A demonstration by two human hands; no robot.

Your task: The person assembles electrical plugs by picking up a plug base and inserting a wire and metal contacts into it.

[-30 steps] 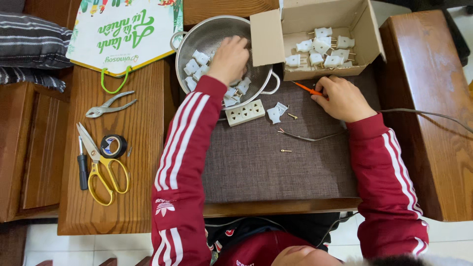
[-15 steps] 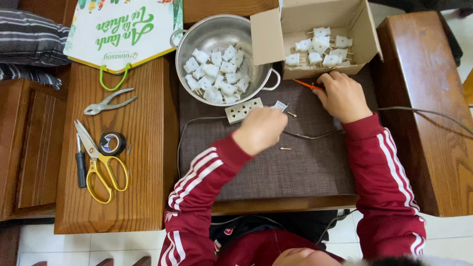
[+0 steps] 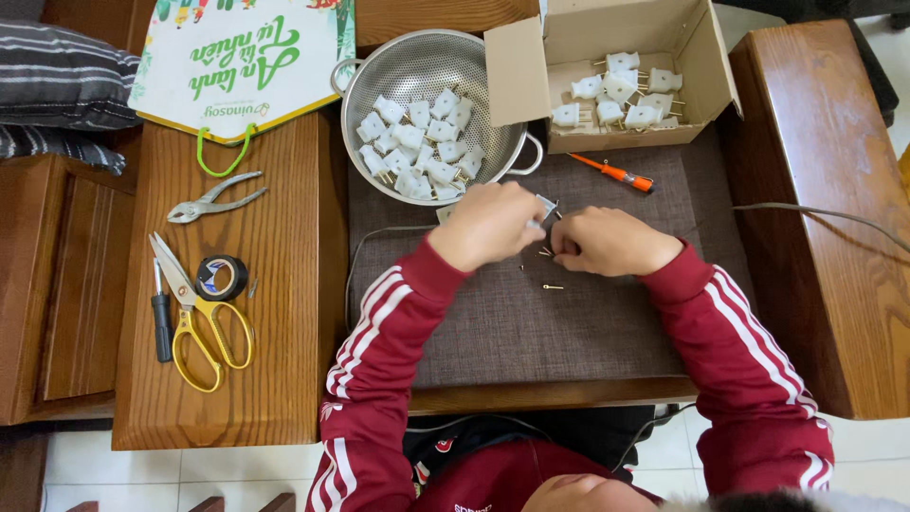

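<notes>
On the tabletop (image 3: pixel 275 379) a mat (image 3: pixel 531 327) lies centre. Behind it, a colander (image 3: pixel 365 90) holds plugs (image 3: pixel 422 142); right of that, a cardboard box (image 3: pixel 517 71) holds more. A screwdriver (image 3: pixel 614 173) lies before the box. Left of the mat: pliers (image 3: pixel 210 199), then scissors (image 3: pixel 194 318) beside a tape roll (image 3: pixel 222 278).

Left hand (image 3: pixel 488 226): curled, fingers pinched together, knuckles up, at centre of scene.
Right hand (image 3: pixel 607 241): loosely fisted, just right of the left, fingertips nearly meeting.
Arms: both bent, red striped sleeves, forearms angling inward from near edge.
</notes>
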